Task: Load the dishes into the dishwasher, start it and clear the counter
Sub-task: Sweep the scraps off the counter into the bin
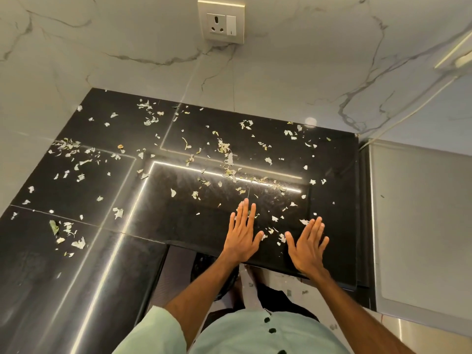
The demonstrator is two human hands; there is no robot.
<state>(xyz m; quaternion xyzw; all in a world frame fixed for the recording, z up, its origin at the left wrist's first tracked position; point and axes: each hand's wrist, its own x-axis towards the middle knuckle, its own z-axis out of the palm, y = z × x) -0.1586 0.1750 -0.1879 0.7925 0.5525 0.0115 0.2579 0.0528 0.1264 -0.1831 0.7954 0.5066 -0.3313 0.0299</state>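
Your left hand (242,236) and right hand (307,247) lie flat, fingers straight, holding nothing, at the front edge of the black tabletop (102,251). Pale leaf scraps (227,159) litter it, some between your hands. A wall socket (221,23) sits above.

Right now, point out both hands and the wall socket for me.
left hand (242,235): head view, back of the hand.
right hand (307,247): head view, back of the hand.
wall socket (221,22): head view, middle of its plate.
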